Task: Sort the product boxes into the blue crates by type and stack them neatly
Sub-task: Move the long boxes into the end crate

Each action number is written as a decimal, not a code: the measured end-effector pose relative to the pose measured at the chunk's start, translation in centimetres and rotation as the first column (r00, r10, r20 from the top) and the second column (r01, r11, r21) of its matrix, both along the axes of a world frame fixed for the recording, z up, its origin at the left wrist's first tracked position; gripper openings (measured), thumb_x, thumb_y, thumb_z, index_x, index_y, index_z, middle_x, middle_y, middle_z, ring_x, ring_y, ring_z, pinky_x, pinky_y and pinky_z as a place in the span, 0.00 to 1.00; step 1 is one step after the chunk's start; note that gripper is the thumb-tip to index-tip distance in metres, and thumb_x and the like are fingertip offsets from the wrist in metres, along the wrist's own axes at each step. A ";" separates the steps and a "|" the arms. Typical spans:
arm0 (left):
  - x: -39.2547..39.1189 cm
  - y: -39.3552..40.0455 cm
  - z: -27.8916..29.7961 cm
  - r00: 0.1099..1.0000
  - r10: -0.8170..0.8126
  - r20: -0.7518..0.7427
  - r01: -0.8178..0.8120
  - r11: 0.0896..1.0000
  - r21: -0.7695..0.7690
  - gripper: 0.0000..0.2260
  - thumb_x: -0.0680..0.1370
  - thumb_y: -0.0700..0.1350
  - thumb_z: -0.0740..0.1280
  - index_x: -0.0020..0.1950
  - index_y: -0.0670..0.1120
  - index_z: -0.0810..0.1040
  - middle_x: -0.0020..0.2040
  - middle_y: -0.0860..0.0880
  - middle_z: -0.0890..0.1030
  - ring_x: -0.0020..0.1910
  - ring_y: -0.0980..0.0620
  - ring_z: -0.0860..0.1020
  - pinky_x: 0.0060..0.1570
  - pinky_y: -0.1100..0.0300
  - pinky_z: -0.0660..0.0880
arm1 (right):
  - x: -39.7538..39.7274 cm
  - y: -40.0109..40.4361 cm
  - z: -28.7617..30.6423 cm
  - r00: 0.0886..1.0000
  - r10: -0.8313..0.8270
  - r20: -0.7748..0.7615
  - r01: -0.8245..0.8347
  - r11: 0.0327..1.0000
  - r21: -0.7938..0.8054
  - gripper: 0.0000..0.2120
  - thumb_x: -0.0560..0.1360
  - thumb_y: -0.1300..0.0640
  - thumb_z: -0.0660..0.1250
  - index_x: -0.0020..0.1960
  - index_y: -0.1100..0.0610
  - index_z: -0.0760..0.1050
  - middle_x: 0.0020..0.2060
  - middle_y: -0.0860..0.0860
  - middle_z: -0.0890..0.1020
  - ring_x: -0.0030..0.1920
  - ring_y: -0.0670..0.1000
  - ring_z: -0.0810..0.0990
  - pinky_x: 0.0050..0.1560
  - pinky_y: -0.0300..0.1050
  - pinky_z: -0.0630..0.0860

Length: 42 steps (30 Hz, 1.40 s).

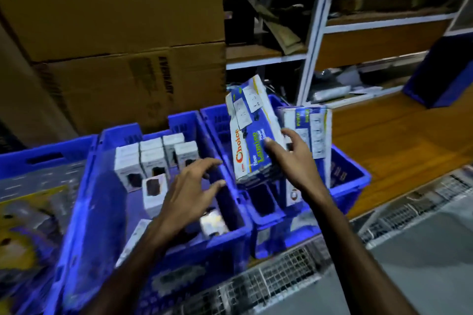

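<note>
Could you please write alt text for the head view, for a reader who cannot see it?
A person's right hand touches a tilted blue-and-white Choice box standing in the right blue crate, while the open left hand hovers over the middle blue crate of small white boxes. Brown cartons and shelving stand behind.

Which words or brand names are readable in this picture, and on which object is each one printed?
"Choice": on the tall blue-and-white box.
"New Lumino": same box, green letters; the smaller print is blurred.
"EVEREADY": probably, on the lower brown carton, smeared.
Second tall box: text unreadable.
Small white boxes: unreadable.
</note>
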<state>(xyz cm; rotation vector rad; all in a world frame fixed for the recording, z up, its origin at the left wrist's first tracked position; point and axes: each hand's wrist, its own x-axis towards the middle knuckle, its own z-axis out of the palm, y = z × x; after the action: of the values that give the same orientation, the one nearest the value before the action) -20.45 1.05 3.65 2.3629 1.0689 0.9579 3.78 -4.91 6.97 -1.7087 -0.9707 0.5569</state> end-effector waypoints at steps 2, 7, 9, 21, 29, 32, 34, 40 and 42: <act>2.7 -0.3 -0.2 0.998 0.052 0.026 -0.052 0.999 0.003 0.15 0.74 0.44 0.79 0.59 0.52 0.83 0.52 0.56 0.85 0.45 0.55 0.81 0.52 0.54 0.79 | 1.9 1.2 -0.7 0.998 0.019 0.063 -0.014 0.997 -0.080 0.40 0.65 0.27 0.70 0.72 0.44 0.72 0.61 0.50 0.84 0.60 0.54 0.83 0.65 0.56 0.78; 6.9 -1.0 -0.2 0.983 0.158 0.098 -0.159 0.987 0.000 0.07 0.76 0.43 0.77 0.51 0.53 0.85 0.43 0.59 0.85 0.40 0.59 0.81 0.45 0.58 0.78 | 3.2 3.0 -3.2 0.952 0.306 0.030 -0.303 0.949 -0.084 0.20 0.76 0.47 0.73 0.66 0.51 0.77 0.54 0.50 0.87 0.49 0.45 0.85 0.55 0.47 0.80; 7.8 -0.6 -0.1 0.980 0.176 0.093 -0.178 0.984 0.014 0.05 0.77 0.45 0.76 0.50 0.52 0.84 0.42 0.59 0.84 0.39 0.60 0.81 0.43 0.57 0.79 | 3.9 3.5 -4.7 0.925 0.371 0.086 -0.362 0.926 -0.105 0.22 0.77 0.52 0.73 0.70 0.51 0.76 0.64 0.55 0.83 0.60 0.48 0.83 0.62 0.49 0.77; 14.7 5.1 0.4 0.977 0.040 0.211 0.013 0.970 -0.243 0.14 0.76 0.46 0.78 0.60 0.52 0.82 0.49 0.56 0.84 0.43 0.57 0.82 0.43 0.58 0.80 | 8.0 1.1 -5.2 0.953 -0.127 0.276 0.065 0.973 0.222 0.07 0.81 0.51 0.67 0.50 0.51 0.84 0.39 0.45 0.86 0.39 0.46 0.85 0.44 0.52 0.82; 22.0 8.5 0.7 0.938 -0.176 0.298 0.325 0.743 -0.585 0.49 0.70 0.45 0.84 0.81 0.55 0.56 0.59 0.58 0.76 0.53 0.65 0.80 0.55 0.65 0.79 | 12.2 0.6 -5.2 0.957 -0.275 0.092 0.234 0.920 0.314 0.06 0.82 0.61 0.68 0.50 0.53 0.83 0.43 0.44 0.86 0.43 0.44 0.84 0.48 0.52 0.81; 22.7 9.8 -1.2 0.936 -0.140 0.323 0.321 0.714 -0.622 0.49 0.69 0.42 0.84 0.79 0.56 0.55 0.57 0.61 0.78 0.50 0.70 0.81 0.58 0.58 0.80 | 12.6 0.7 -5.6 0.958 -0.284 0.022 0.265 0.916 0.301 0.06 0.82 0.56 0.68 0.50 0.50 0.84 0.43 0.48 0.87 0.44 0.51 0.85 0.46 0.54 0.82; 22.6 10.0 -1.7 0.938 -0.105 0.331 0.311 0.679 -0.665 0.47 0.68 0.43 0.84 0.78 0.56 0.58 0.58 0.54 0.83 0.54 0.58 0.84 0.59 0.53 0.81 | 12.8 0.7 -5.8 0.955 -0.296 -0.006 0.283 0.908 0.309 0.07 0.81 0.54 0.68 0.48 0.47 0.83 0.42 0.49 0.87 0.43 0.54 0.85 0.43 0.53 0.81; 21.0 12.4 -1.1 0.898 -0.024 0.439 0.369 0.586 -0.722 0.37 0.67 0.36 0.83 0.70 0.50 0.70 0.63 0.40 0.83 0.61 0.41 0.83 0.59 0.45 0.83 | 13.6 0.7 -5.5 0.932 -0.339 0.127 0.288 0.908 0.305 0.07 0.81 0.58 0.69 0.50 0.46 0.81 0.46 0.47 0.86 0.47 0.45 0.84 0.46 0.45 0.80; 19.8 14.1 -0.6 0.874 0.036 0.485 0.392 0.538 -0.746 0.33 0.69 0.31 0.80 0.70 0.46 0.71 0.61 0.40 0.84 0.58 0.42 0.85 0.55 0.45 0.84 | 13.7 1.0 -5.5 0.933 -0.303 0.192 0.245 0.930 0.274 0.06 0.81 0.58 0.70 0.53 0.46 0.81 0.49 0.47 0.84 0.50 0.42 0.83 0.47 0.41 0.79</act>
<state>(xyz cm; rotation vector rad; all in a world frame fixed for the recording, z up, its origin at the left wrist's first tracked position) -0.62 15.15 3.01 1.3166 0.7880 0.6343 17.50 -3.94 1.52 -1.6694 -0.8977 0.0468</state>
